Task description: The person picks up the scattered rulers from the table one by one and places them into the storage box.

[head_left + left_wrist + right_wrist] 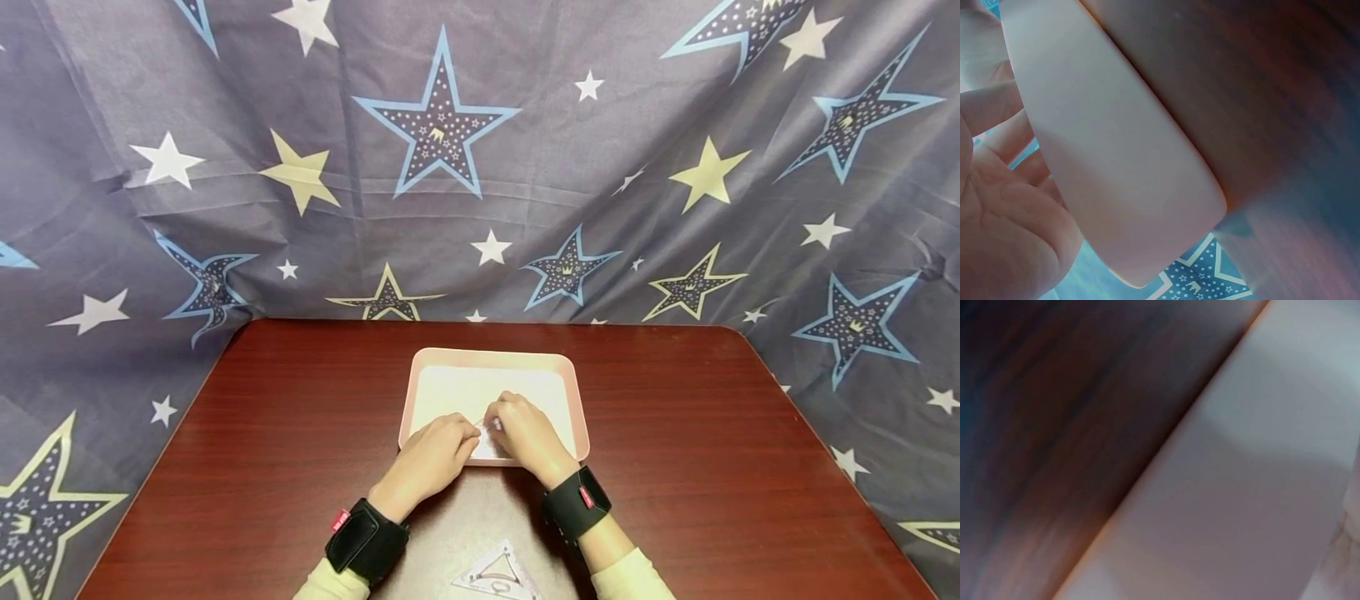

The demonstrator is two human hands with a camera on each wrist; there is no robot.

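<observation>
A pale pink tray (487, 358) with a white inside lies on the table. Over its near side, my left hand (431, 454) and right hand (531, 433) come close together, fingertips bent around a small clear, shiny piece (487, 446). Its shape and kind are mostly hidden by the fingers. In the left wrist view, the tray's outer wall (1110, 144) covers part of my left hand (1007, 212). The right wrist view is blurred and catches only the tray wall (1229, 506) and a sliver of my right hand (1349, 544).
A clear triangular set square (474, 577) with a cut-out middle lies at the table's front edge, between my forearms. Around the tray spreads the reddish-brown wooden table (675, 442). Behind it hangs a grey curtain (525, 183) printed with stars.
</observation>
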